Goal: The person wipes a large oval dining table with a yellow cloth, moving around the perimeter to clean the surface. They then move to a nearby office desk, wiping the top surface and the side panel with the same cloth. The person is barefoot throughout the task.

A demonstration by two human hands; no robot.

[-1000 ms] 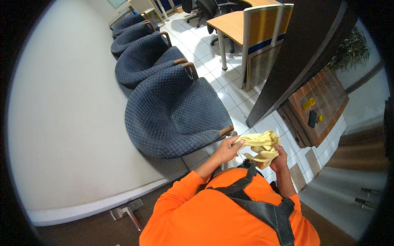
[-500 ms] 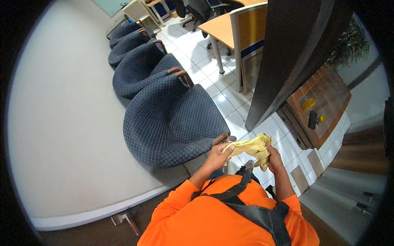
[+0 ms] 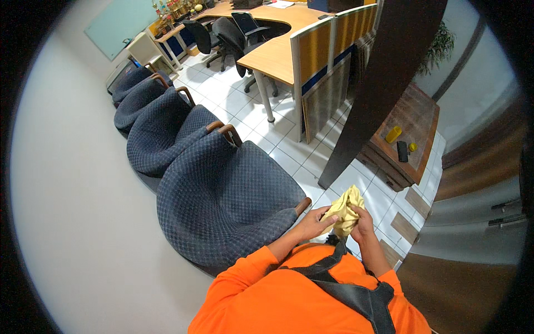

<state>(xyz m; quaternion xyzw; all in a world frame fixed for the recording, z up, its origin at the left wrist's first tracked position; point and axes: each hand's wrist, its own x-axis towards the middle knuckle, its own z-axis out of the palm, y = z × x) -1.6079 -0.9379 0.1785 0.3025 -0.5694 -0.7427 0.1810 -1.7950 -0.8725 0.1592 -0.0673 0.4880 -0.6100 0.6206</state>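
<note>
The yellow cloth point(image 3: 345, 210) sits low and right of centre in the frame, just above the orange sleeves. A second ago it hung looser, with flaps spread between the hands; now it is bunched into a tighter, taller wad, so the gathering or folding of it looks to be well along, though it is not yet a neat shape.

The left hand point(image 3: 315, 222) is curled around the cloth's lower left edge, fingers closed on the fabric. The right hand point(image 3: 362, 221) grips it from the right side, thumb and fingers pinched in; how firmly either one holds is hard to judge at this size.

Just left of the hands is the wooden armrest tip of the nearest blue armchair point(image 3: 222, 200), first of a row running toward the upper left. White floor tiles point(image 3: 311, 161) lie beneath. To the right stands a low wooden surface point(image 3: 416, 119) carrying a yellow cylinder point(image 3: 393, 134) and a dark flat object point(image 3: 403, 151). Office desks point(image 3: 278, 53) fill the top.
</note>
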